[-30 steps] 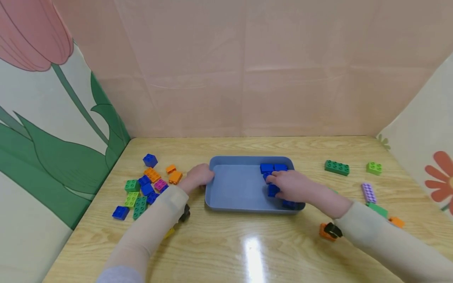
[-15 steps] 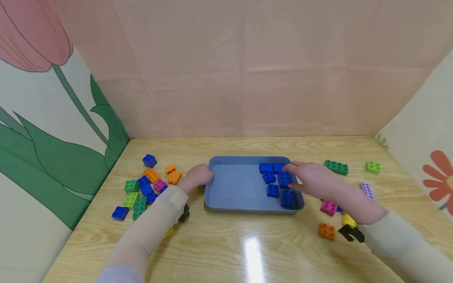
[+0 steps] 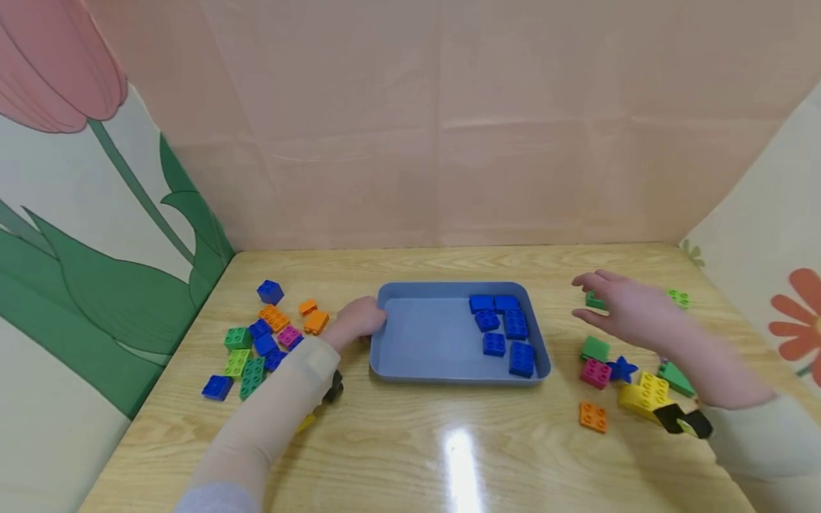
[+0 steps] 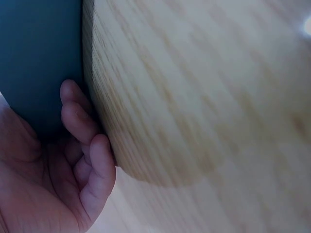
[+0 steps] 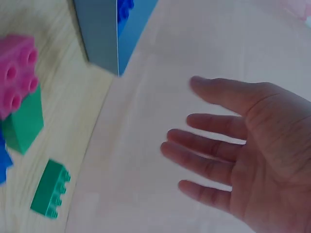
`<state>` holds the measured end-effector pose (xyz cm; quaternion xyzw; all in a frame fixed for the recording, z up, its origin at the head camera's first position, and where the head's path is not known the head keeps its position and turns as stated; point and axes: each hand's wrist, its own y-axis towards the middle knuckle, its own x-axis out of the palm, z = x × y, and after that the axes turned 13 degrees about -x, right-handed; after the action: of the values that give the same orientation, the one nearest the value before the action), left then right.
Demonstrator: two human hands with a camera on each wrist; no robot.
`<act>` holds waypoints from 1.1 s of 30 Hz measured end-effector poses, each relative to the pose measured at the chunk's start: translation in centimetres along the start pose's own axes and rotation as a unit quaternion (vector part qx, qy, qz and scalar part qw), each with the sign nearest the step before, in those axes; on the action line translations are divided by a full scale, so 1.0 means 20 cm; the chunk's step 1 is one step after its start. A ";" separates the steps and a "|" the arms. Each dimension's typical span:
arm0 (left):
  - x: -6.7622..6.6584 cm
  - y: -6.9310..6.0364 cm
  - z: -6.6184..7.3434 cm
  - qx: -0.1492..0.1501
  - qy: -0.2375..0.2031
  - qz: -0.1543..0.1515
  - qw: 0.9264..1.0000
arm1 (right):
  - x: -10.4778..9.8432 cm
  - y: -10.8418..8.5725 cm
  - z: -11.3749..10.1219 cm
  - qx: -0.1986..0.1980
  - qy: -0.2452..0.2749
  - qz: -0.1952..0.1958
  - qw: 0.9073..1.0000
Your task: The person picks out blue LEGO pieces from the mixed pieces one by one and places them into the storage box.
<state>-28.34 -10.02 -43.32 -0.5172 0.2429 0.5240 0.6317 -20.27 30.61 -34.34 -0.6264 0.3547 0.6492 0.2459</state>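
Note:
A blue-grey tray [image 3: 423, 338] sits mid-table with several blue building bricks [image 3: 515, 324] in its right half. At its left edge, my left hand [image 3: 359, 317] grips the wall. In the left wrist view, curled fingers [image 4: 99, 165] lie against the tray's outer side [image 4: 39, 53], and the thumb is mostly hidden. My right hand [image 3: 641, 310] hovers to the tray's right, holding nothing. The right wrist view shows its palm and spread fingers [image 5: 209, 150]. Below and around it lie a dark green brick [image 5: 50, 189], a green brick [image 3: 595, 348] and a pink brick [image 3: 596, 373].
On the left lies a cluster of mixed bricks, with an orange brick [image 3: 274, 317] and a blue brick [image 3: 270, 291] among them. To the right are a blue star-shaped piece [image 3: 621, 369], yellow bricks [image 3: 641, 395] and an orange brick [image 3: 593, 417]. A pink backdrop [image 3: 442, 142] rises behind the table.
My right hand has lifted away from the blue bricks in the tray and moved right, out over the table. The left hand has stayed at the tray's left edge.

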 end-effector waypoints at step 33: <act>0.01 0.03 0.00 -0.010 0.007 -0.003 1.000 | 0.28 -0.27 0.23 0.113 0.131 -0.190 0.966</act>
<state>-28.74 -9.98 -43.71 -0.5278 0.2404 0.5209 0.6264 -19.49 36.81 -40.89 -0.7297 0.3292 0.4585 0.3859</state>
